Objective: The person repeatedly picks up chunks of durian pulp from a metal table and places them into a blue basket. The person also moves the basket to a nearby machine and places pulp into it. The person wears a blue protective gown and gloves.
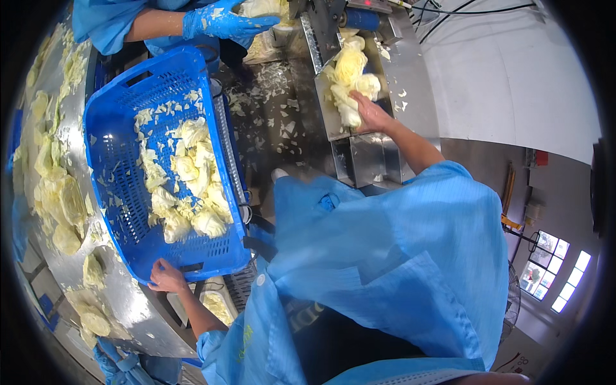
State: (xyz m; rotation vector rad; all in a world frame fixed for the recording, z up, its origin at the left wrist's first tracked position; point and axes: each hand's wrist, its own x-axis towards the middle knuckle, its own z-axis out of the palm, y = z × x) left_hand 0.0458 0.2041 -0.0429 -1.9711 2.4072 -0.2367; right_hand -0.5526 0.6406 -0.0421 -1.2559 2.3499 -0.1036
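My left hand grips the near rim of a blue perforated plastic basket. Several pale yellow cabbage pieces and small leaf scraps lie in it. At the upper right, my right hand rests against a pale cabbage piece in a steel trough of a machine. More cabbage pieces lie farther up the trough. My right fingertips are partly hidden, and whether they grip the piece is unclear.
A co-worker's blue-gloved hands are at the top, near the basket's far end. A steel table with cabbage runs along the left. Leaf scraps litter the dark floor between basket and machine. Cables hang at the upper right.
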